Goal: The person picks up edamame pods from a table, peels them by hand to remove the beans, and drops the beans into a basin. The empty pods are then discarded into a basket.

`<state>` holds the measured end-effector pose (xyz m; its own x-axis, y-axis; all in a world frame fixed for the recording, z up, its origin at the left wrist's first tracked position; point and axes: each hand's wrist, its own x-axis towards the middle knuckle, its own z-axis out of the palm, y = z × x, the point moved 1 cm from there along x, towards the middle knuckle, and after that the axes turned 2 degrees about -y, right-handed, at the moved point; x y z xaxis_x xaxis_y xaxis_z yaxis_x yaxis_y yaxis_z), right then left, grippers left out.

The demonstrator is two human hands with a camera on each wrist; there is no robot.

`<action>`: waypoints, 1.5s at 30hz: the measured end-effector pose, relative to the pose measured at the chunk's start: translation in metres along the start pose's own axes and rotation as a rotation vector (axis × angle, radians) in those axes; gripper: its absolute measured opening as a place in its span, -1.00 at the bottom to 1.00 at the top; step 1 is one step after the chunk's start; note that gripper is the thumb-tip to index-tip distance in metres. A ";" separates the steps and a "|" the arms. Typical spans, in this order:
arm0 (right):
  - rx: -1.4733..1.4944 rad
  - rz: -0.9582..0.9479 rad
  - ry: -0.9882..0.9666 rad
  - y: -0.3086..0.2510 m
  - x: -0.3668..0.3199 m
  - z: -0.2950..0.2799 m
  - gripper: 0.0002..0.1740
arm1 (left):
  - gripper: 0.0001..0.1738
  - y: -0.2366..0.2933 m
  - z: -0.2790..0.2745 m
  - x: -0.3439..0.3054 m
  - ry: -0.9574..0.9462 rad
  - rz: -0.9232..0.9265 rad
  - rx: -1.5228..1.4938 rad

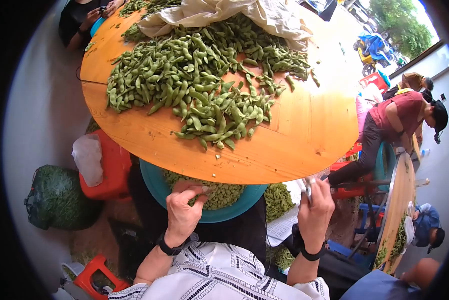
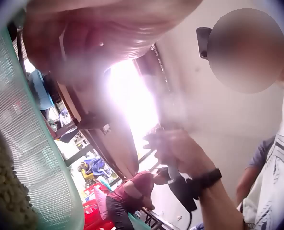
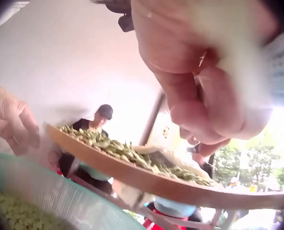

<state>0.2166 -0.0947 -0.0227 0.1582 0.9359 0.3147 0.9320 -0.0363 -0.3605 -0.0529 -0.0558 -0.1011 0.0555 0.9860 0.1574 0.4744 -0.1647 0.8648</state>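
Note:
Over the near side of a teal basin [image 1: 152, 187] of shelled green beans [image 1: 224, 196], my left hand [image 1: 182, 207] hangs with loosely bent fingers. A whitish patch shows at one fingertip, and no pod appears in that hand. To the right of the basin, by the table's edge, my right hand [image 1: 316, 215] is raised with curled fingers. It pinches a small silvery-white thing [image 1: 308, 188], whose kind I cannot tell. The right wrist view shows the bent right fingers [image 3: 218, 105] close up. A heap of green soybean pods [image 1: 169, 75] lies on the round wooden table [image 1: 304, 145].
A cream cloth [image 1: 224, 15] covers the far pods. Red stools [image 1: 107, 175], a full green sack [image 1: 59, 197] and a white crate [image 1: 283, 227] stand around the basin. At right a person in a maroon shirt [image 1: 394, 115] bends beside another table [image 1: 402, 200].

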 end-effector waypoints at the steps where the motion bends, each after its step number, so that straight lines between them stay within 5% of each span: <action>1: -0.002 0.001 0.002 -0.009 0.014 -0.002 -0.57 | -0.76 0.004 -0.001 0.000 -0.021 -0.041 -0.053; 10: 0.108 -0.308 -0.126 -0.080 0.109 0.053 -0.65 | -0.80 0.013 -0.001 -0.003 -0.107 -0.052 -0.235; 16: 0.189 -0.428 -0.106 -0.068 0.115 0.061 -0.60 | -0.79 0.011 -0.004 -0.005 -0.135 -0.096 -0.307; 18: 0.429 -0.191 -0.391 -0.060 0.111 0.057 -0.64 | -0.79 0.008 -0.003 -0.006 -0.131 -0.081 -0.312; 21: 0.409 -0.026 -0.187 -0.039 0.117 0.058 -0.68 | -0.79 0.006 -0.001 -0.007 -0.131 -0.070 -0.326; 27: 0.155 -0.146 -0.038 -0.040 0.145 0.058 -0.80 | -0.79 0.015 0.000 -0.010 -0.167 -0.096 -0.298; 29: 0.059 -0.176 -0.191 -0.045 0.147 0.060 -0.84 | -0.79 0.015 0.001 -0.011 -0.168 -0.099 -0.298; 35: 0.058 -0.242 -0.201 -0.051 0.120 0.054 -0.81 | -0.79 0.013 0.005 -0.013 -0.195 -0.078 -0.323; 45: 0.630 0.238 -0.124 -0.048 0.064 0.039 -0.63 | -0.69 0.032 0.009 -0.006 -0.161 0.045 -0.352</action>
<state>0.1687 -0.0196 -0.0198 0.2615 0.9624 0.0739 0.5026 -0.0704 -0.8616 -0.0300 -0.0663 -0.0781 0.2195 0.9646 0.1462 0.1397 -0.1794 0.9738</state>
